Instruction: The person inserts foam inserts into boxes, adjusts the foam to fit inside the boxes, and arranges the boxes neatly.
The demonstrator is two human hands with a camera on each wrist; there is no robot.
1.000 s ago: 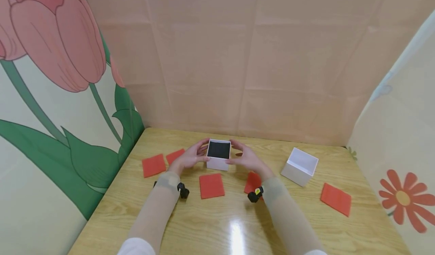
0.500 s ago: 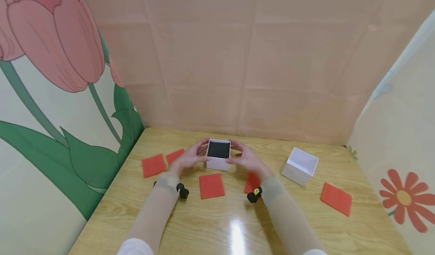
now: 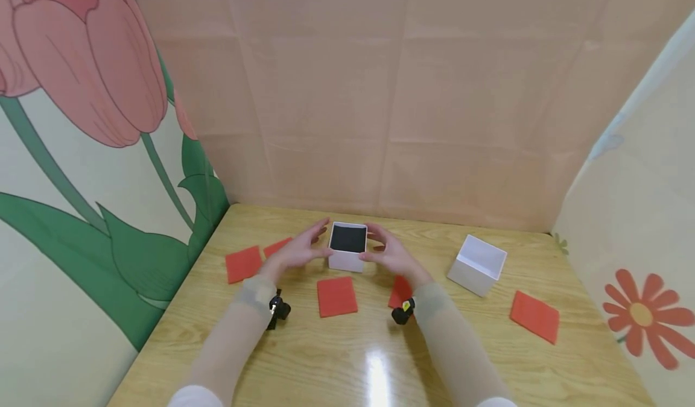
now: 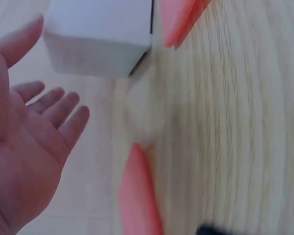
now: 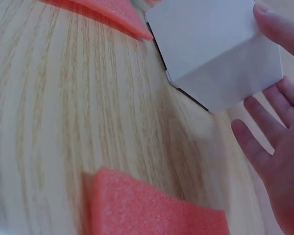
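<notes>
A small white box with a black square inside its top stands on the table between both hands. My left hand is just left of it, fingers loosely spread; in the left wrist view a gap shows between those fingers and the white box. With the thumb at its front corner and fingers at its far side, my right hand holds the box. The right wrist view has the right thumb on the box's edge and the fingertips close to its side wall.
A second white box, open at the top, stands to the right. Red foam squares lie about: one in front, one at far right, one at left, others partly behind the arms. Fabric walls border the wooden table.
My left hand has let go of the white box and drawn slightly left, its wrist turning. The right hand stays at the box, which remains in place.
</notes>
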